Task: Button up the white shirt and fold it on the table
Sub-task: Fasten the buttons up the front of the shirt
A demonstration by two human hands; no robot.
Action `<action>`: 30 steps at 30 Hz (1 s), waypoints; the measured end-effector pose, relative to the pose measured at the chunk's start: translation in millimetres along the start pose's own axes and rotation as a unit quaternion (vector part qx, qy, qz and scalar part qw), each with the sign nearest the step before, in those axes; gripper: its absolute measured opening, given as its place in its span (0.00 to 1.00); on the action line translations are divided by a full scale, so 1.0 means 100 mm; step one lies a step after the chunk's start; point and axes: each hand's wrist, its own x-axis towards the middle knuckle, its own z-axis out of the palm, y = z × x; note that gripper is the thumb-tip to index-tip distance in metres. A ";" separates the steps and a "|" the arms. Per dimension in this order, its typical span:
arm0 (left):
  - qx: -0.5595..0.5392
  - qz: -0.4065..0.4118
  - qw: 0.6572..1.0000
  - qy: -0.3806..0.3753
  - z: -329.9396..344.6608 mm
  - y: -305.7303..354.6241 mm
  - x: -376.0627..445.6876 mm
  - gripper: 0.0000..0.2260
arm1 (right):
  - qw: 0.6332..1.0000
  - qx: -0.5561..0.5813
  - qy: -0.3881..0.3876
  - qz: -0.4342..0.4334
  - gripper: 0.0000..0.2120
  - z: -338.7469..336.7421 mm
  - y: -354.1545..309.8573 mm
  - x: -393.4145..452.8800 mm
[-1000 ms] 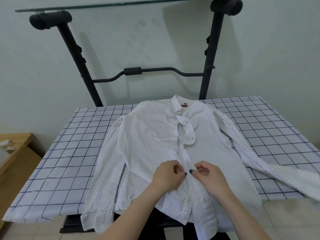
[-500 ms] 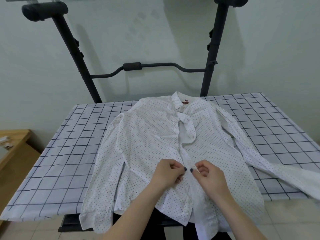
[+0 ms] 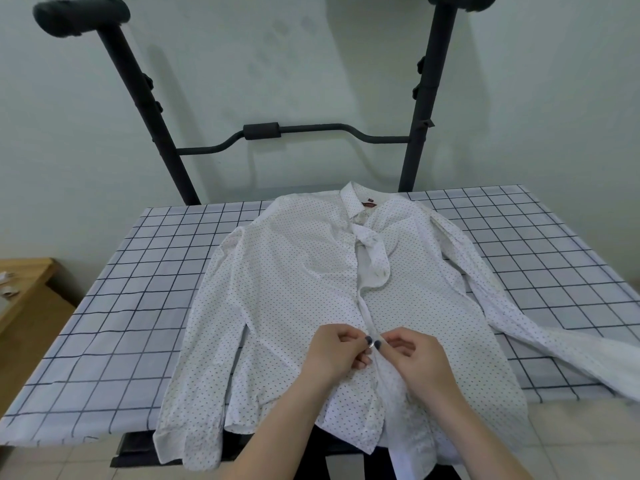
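A white shirt [image 3: 298, 278] with small dark dots lies face up on the checked table [image 3: 131, 306], collar at the far edge, hem hanging over the near edge. Its front is open near the collar, where one flap is folded over. My left hand [image 3: 334, 355] pinches the left front edge at mid-placket. My right hand [image 3: 415, 358] pinches the right front edge right beside it. The thumbs nearly touch over a small button between them. The shirt's right sleeve trails off the table's right side.
A black metal rack [image 3: 311, 131] stands behind the table against the pale wall. A wooden cabinet [image 3: 24, 299] with small items on it sits low at the left. Tiled floor shows below the table's near edge.
Both hands stay at the same spot on the placket with small finger movements. The view has tilted slightly downward and the shirt has not shifted.
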 end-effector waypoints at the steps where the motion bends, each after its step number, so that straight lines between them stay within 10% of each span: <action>1: -0.003 -0.002 1.000 -0.001 0.00 0.00 0.00 0.05 | 1.000 0.006 -0.003 0.000 0.01 -0.01 -0.01 0.00; 20: -0.040 -0.018 0.999 -0.022 -0.05 0.04 -0.01 0.07 | 0.995 0.064 -0.080 0.010 0.13 -0.12 0.00 0.05; 30: -0.061 -0.006 0.998 -0.009 -0.03 0.06 -0.06 0.14 | 0.986 -0.051 -0.012 -0.160 0.11 0.01 0.06 -0.17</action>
